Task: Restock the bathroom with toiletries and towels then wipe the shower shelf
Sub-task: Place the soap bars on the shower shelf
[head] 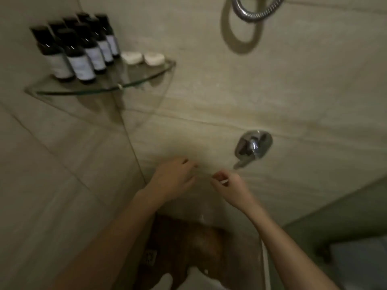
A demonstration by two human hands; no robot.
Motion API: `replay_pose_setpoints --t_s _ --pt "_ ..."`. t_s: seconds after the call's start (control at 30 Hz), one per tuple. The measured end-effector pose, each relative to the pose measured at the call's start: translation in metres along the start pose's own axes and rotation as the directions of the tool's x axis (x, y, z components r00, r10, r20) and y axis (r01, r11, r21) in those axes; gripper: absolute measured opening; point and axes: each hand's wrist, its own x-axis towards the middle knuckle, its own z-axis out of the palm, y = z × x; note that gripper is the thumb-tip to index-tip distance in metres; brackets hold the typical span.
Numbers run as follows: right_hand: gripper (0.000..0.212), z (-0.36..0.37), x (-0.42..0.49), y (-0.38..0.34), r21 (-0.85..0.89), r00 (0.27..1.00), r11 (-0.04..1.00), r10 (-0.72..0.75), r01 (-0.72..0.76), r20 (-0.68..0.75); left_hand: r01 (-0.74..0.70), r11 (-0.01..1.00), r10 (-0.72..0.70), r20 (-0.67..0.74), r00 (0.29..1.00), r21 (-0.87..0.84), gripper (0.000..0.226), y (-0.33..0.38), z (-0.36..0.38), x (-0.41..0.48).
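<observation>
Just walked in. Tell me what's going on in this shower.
A person is working in the shower corner. The glass corner shelf holds a cluster of dark bottles, with two white soaps to their right. Lower down, near the tap handle, the left hand and right hand pinch the top edge of what looks like a clear bag. Blur hides its contents.

Bottles (79, 49) on shelf (104, 86), soaps (142, 57) right.
</observation>
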Motion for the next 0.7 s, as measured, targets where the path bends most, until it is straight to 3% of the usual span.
replay_pose_setpoints --t_s 0.13,0.2,0.37,0.5,0.6,0.7 --pt "0.012 0.021 -0.074 0.054 -0.018 0.972 0.972 0.235 -0.234 0.032 0.033 0.998 -0.015 0.266 0.964 -0.061 0.043 -0.022 0.084 -0.047" --pt "0.007 0.039 -0.116 0.079 0.001 0.932 0.932 0.362 -0.362 0.008 0.049 0.994 -0.01 0.363 0.932 -0.099 0.041 -0.032 0.121 -0.083" --pt "0.018 0.098 -0.229 0.125 0.113 0.795 0.789 0.607 -0.604 0.015 0.154 0.98 -0.049 0.607 0.793 -0.122 0.036 -0.072 0.197 -0.176" --pt "0.008 0.143 -0.325 0.144 0.272 0.624 0.592 0.78 -0.759 0.043 0.211 0.974 -0.083 0.737 0.671 -0.083 0.028 -0.097 0.235 -0.238" --pt "0.004 0.166 -0.389 0.148 0.381 0.466 0.405 0.881 -0.831 0.079 0.249 0.963 -0.089 0.752 0.654 -0.103 0.025 -0.101 0.248 -0.263" --pt "0.015 0.184 -0.446 0.156 0.444 0.327 0.254 0.941 -0.859 0.093 0.253 0.962 -0.085 0.764 0.639 -0.105 0.021 -0.086 0.25 -0.27"
